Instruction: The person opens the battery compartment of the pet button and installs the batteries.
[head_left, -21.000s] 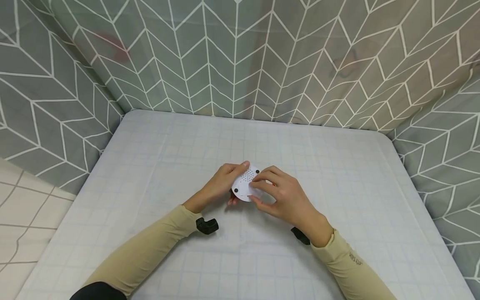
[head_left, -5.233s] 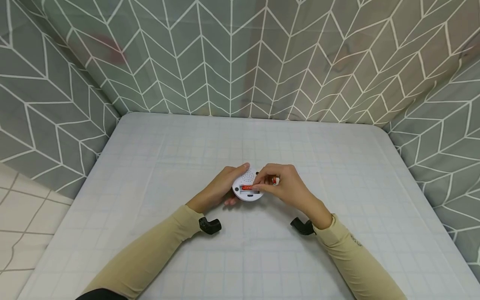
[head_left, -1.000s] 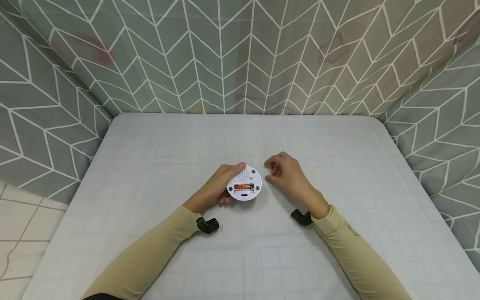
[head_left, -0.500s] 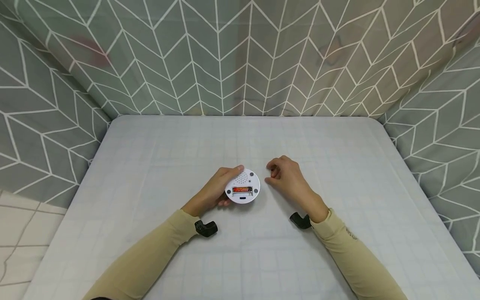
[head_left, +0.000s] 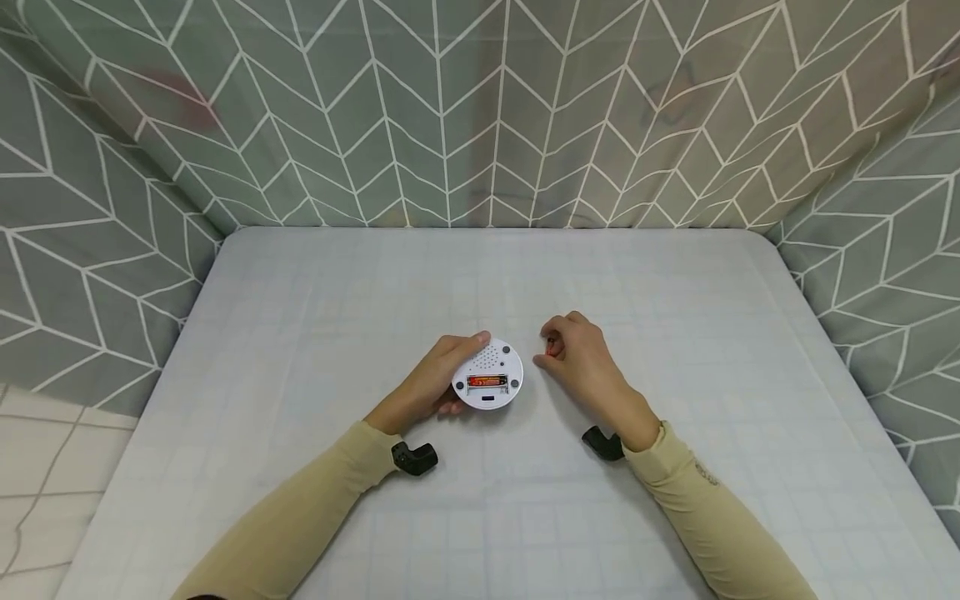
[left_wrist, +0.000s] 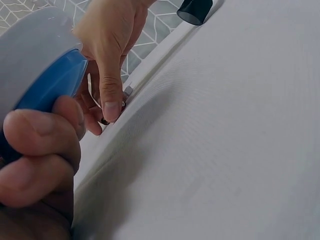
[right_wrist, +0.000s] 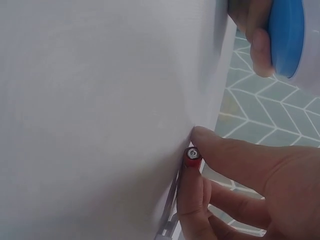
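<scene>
My left hand [head_left: 429,377] grips a round white device [head_left: 486,360] by its left edge, thumb on top. Its underside faces up, with speaker holes, dark feet and an uncovered battery compartment. A red-orange battery [head_left: 487,381] lies inside. Blue casing [left_wrist: 60,80] shows on the device's other side in the left wrist view. To the right, my right hand [head_left: 581,358] pinches a small red battery [right_wrist: 193,155] between thumb and finger, end outward. A thin pale strip with a clip [right_wrist: 169,227], perhaps the compartment cover, is also at that hand; its grip is partly hidden.
Both hands are over a table with a white gridded cloth [head_left: 375,275]. Patterned grey curtains [head_left: 465,117] stand behind and at the sides. A black wrist camera mount [head_left: 415,458] sits at the left cuff, another [head_left: 602,442] at the right.
Earlier the right hand worked at the device, first over its underside, later at the uncovered compartment. It has since drawn away to the right. Over the last second, both hands have shifted only slightly.
</scene>
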